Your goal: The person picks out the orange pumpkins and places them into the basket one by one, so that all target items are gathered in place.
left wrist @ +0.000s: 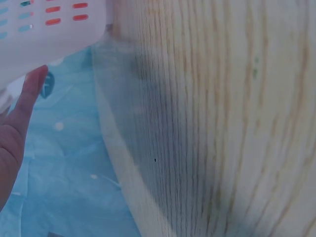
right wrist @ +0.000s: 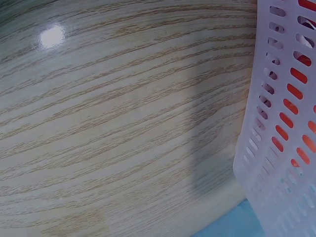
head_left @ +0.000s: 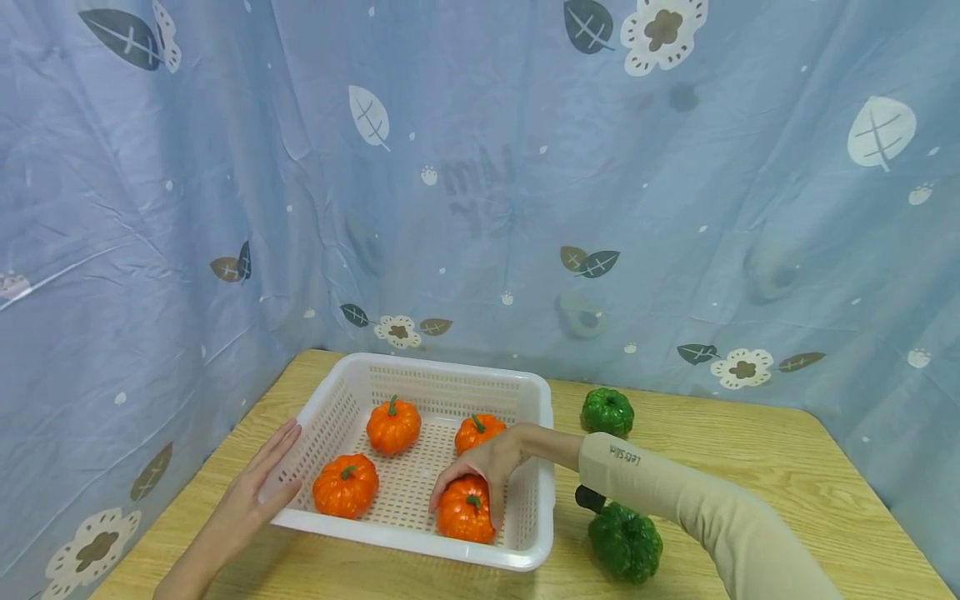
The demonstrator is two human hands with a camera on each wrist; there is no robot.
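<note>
A white plastic basket [head_left: 420,542] with slotted walls stands on the table, holding several orange pumpkins. My right hand [head_left: 491,458] reaches over its right wall and grips the front right pumpkin [head_left: 465,518], fingers curled round its top and sides. Just behind that hand another pumpkin [head_left: 478,429] shows in part. One pumpkin [head_left: 393,426] sits at the back left and one [head_left: 346,487] at the front left. My left hand [head_left: 251,492] rests at the basket's left side with straight fingers; in the left wrist view a finger [left wrist: 30,91] lies along the basket wall [left wrist: 54,54].
Right of the basket, a green pumpkin-shaped vegetable [head_left: 607,412] lies at the back and another [head_left: 626,543] in front, partly under the right sleeve [head_left: 675,492]. A black wrist camera [head_left: 590,499] hangs by that forearm. Blue patterned curtains [head_left: 480,183] enclose the wooden table [head_left: 750,467].
</note>
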